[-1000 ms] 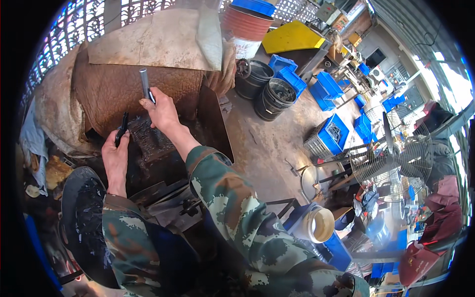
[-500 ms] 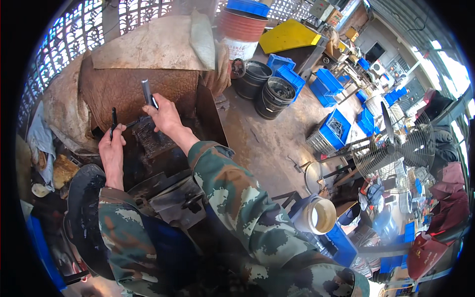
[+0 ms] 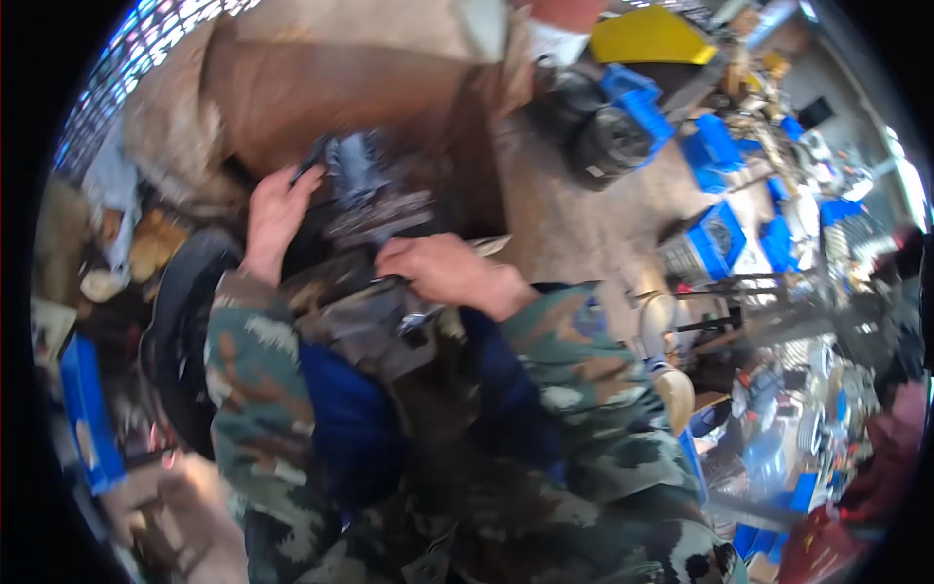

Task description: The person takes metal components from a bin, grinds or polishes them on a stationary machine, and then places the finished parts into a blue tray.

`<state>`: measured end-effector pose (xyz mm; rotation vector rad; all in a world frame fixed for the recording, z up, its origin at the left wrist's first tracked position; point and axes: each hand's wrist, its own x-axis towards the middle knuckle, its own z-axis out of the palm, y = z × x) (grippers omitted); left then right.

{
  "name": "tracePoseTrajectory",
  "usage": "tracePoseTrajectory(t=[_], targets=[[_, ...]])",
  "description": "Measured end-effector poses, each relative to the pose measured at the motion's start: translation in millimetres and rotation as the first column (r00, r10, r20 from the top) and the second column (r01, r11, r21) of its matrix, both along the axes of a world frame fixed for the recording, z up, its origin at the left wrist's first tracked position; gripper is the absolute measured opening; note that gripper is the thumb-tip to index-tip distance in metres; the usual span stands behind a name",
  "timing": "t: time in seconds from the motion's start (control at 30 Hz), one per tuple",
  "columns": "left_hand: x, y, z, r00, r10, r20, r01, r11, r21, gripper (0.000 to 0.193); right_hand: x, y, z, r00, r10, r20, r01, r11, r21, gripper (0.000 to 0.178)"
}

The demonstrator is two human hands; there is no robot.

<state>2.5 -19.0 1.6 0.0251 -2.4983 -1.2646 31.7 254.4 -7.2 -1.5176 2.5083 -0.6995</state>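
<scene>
My left hand (image 3: 277, 216) is closed on a slim black tool (image 3: 309, 160), whose end pokes out past the fingers toward the bin. Its kind is blurred. My right hand (image 3: 443, 270) is lower and nearer to me, with fingers curled together above a dark metal fixture (image 3: 379, 326). Whatever it grips, if anything, is hidden by the fingers and the blur. Between and beyond the hands, shiny grey metal pieces (image 3: 355, 170) lie in a rusty open-topped bin (image 3: 477, 161), near a dark, wet-looking block (image 3: 381, 216).
A brown sheet (image 3: 341, 83) hangs behind the bin. To the left is a round black tub (image 3: 180, 341). Black buckets (image 3: 611, 146), blue crates (image 3: 715, 146) and a yellow panel (image 3: 652, 37) stand on the right. A fan (image 3: 817, 331) is at far right.
The view has tilted down and blurred. My right hand has come back toward me from above the bin, and the shiny rod it held is no longer seen there. The left still grips the black tool.
</scene>
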Motion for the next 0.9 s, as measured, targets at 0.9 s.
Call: tracePoseTrajectory(t=[0.9], targets=[[4.4, 32.5, 5.1, 0.937, -0.256, 0.237, 0.153, 0.913, 0.379, 0.024, -52.8, -35.6, 24.7, 0.574, -0.211, 0.791, 0.706, 0.617, -0.348, 0.025]])
